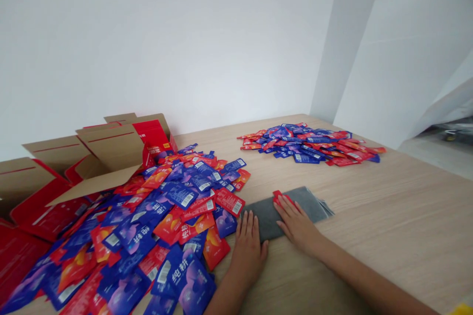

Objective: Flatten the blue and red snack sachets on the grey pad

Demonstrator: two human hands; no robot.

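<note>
My left hand (pixel 248 242) lies flat on the wooden table (pixel 388 216), fingers stretched out, its tips at the left edge of a folded grey cloth (pixel 310 204). My right hand (pixel 295 224) rests flat on that cloth, fingers extended, with a small red packet (pixel 278 195) just under or beyond the fingertips. A big heap of blue and red sachets (pixel 155 226) spreads to the left of my left hand, touching its side.
A second, flatter pile of blue and red sachets (pixel 310 142) lies at the far right of the table. Open cardboard boxes with red insides (pixel 107 157) stand at the left by the white wall. The table's right edge drops off near a pillar.
</note>
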